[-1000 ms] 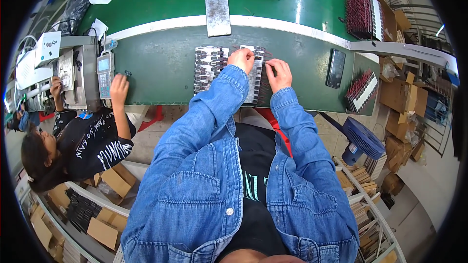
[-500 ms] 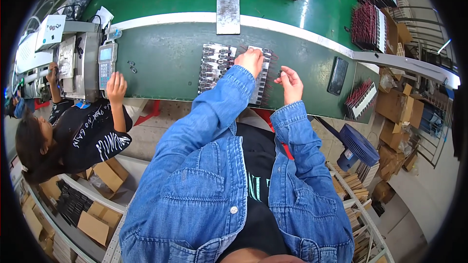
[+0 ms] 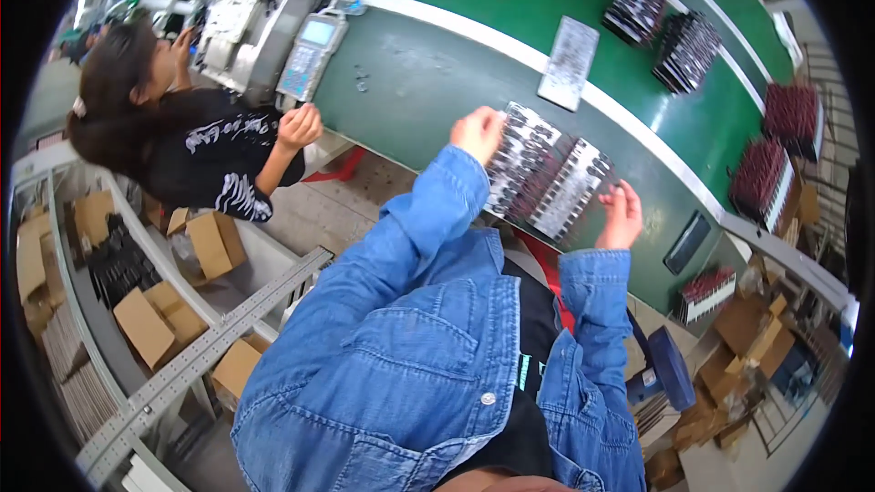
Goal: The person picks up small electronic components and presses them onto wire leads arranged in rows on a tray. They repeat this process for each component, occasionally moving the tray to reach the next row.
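Two flat white boards lie side by side on the bench in front of me. The left board (image 3: 522, 134) carries rows of small dark parts with thin dark red wires. Along its edges, the right board (image 3: 572, 188) has similar dark parts around a bare pale middle. My left hand (image 3: 478, 134) is closed, its fingertips at the upper left edge of the left board; what they hold, if anything, is hidden. To the right of the right board, my right hand (image 3: 622, 214) pinches a small dark part just above the bench.
A worn metal plate (image 3: 569, 64) lies beyond the boards. Loaded board stacks (image 3: 637, 0) stand farther back, others (image 3: 758, 178) at the right. A phone (image 3: 686, 242) lies right of my hand. A co-worker (image 3: 219, 141) sits left, beside a keypad device (image 3: 312, 56).
My view has turned, shifting the bench rightward and tilting it. My left hand has gone from the right board to the left board's far left edge. My right hand stays beside the right board.
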Motion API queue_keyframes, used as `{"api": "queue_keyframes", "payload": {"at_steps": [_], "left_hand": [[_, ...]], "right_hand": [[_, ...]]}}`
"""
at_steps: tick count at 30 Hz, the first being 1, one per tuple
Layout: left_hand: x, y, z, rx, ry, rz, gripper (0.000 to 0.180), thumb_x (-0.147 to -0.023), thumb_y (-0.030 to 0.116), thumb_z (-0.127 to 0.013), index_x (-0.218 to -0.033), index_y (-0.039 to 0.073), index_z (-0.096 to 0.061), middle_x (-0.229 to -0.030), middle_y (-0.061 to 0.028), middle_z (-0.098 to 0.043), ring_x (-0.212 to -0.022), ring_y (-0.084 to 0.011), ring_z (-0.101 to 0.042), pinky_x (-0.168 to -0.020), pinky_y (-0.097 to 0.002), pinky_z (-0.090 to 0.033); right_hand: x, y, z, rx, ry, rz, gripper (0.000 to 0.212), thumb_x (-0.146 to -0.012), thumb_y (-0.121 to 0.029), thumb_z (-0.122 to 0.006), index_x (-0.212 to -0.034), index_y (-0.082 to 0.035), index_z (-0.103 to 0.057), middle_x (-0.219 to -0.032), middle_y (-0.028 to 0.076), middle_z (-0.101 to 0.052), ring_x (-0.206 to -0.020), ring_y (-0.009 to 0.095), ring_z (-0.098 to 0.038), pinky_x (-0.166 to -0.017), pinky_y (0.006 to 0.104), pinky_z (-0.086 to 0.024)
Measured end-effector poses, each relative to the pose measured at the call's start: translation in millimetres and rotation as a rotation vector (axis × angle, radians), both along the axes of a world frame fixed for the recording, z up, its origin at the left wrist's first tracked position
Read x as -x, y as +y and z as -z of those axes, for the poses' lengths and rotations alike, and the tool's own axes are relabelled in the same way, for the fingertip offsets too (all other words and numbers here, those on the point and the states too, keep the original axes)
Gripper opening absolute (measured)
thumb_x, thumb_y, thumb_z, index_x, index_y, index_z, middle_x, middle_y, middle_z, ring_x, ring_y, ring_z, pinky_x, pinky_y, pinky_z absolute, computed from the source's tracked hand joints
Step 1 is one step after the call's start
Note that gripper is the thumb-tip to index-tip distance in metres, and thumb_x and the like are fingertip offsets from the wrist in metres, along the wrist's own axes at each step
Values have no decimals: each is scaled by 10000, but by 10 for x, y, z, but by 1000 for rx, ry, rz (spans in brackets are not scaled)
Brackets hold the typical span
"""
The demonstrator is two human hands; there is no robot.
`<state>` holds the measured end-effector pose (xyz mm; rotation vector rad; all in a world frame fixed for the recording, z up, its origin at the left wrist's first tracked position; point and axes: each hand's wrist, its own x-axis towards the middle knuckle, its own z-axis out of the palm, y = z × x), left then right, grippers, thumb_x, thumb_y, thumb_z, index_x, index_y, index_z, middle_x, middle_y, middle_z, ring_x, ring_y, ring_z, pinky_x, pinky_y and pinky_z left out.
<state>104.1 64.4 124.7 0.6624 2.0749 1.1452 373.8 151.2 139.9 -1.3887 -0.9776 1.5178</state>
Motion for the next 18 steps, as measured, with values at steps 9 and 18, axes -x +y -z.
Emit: {"api": "queue_keyframes", "payload": {"at_steps": [9,18], "left_hand": [[1040,-292,472,449,369,-73,394,-875,433,-531,-942,75,-681,-926,-196,-657,-889,-384,-620,-811,-463,-484],[1836,-849,507,123,587,-674,215,-850,252,-611,-943,67,-555,-976,-197,-549,-877,-392,-576,-754,-466,-474]], "right_hand": [[136,-195,-22,96,83,-220,219,-920,-94,-562,-1116,3,-565,-960,100,-610,-736,113,-564,-716,279,-516],[379,-347,-246,148,72,-259,213,-919,-101,-566,-1106,0,-555,-956,76,-593,-768,119,-563,-725,279,-500]]}}
